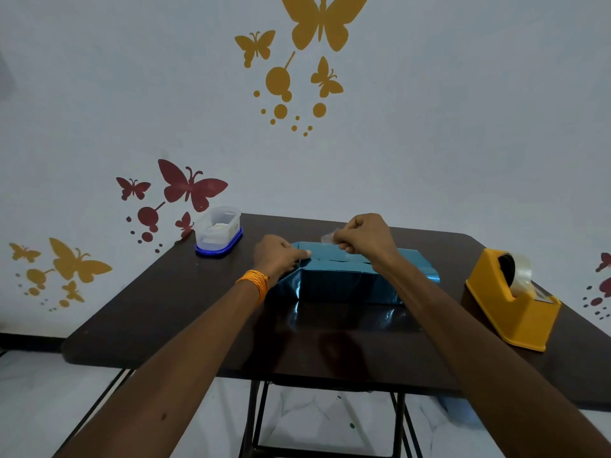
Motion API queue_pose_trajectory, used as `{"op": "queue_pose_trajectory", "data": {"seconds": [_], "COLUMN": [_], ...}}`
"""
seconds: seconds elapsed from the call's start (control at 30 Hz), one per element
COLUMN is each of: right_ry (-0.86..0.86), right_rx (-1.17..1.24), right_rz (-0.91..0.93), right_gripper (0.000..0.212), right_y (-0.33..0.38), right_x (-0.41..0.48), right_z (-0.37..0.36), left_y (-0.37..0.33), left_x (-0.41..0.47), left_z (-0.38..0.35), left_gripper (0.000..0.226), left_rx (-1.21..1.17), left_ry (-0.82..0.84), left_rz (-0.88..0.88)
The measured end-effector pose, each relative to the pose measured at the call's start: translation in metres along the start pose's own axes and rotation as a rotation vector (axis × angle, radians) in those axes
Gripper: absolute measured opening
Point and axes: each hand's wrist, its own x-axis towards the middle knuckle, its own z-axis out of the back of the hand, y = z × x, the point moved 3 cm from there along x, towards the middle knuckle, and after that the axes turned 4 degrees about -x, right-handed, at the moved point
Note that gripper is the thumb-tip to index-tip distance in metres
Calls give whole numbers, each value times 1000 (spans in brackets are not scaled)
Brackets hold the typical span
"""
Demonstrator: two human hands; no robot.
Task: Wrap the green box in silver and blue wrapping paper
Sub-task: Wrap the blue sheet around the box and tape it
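Left fingers [305, 253] press flat on wrapped box [347, 282]; right fingers [340, 241] pinch tape [327, 238] above it.

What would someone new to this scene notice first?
The shiny blue-wrapped box at the middle of the table, with the left hand pressing its top and the right hand pinching a strip of clear tape above it. Next, the yellow tape dispenser on the table's right and the butterfly decals on the wall behind.
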Motion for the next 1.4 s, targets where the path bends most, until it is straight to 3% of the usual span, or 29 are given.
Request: {"op": "queue_pose_trajectory", "data": {"seconds": [0.1, 0.2, 0.4, 0.53, 0.9, 1.4], "right_ry": [19, 46, 138, 154, 168, 165], "right_rx": [40, 115, 137, 87, -100, -376], "right_rz": [-24, -78, -157, -193, -278, -129], "right_gripper": [22, 12, 2, 7, 8, 13], "right_y": [0, -1, -3, -4, -7, -6], "right_x": [1, 3, 3, 5, 11, 17], "right_z": [-1, -4, -17, -30, -39, -43], "left_y": [2, 7, 11, 9, 9, 12], "left_x": [-2, -3, -4, -6, -6, 0], "left_z": [-1, -2, -4, 0, 0, -1], "left_gripper": [23, 18, 33, 33, 30, 38], "left_rx": [-168, -320, -485, -561, -580, -526], "left_ry": [29, 39, 72, 124, 119, 85], "left_rz": [70, 136, 254, 297, 326, 313]}}
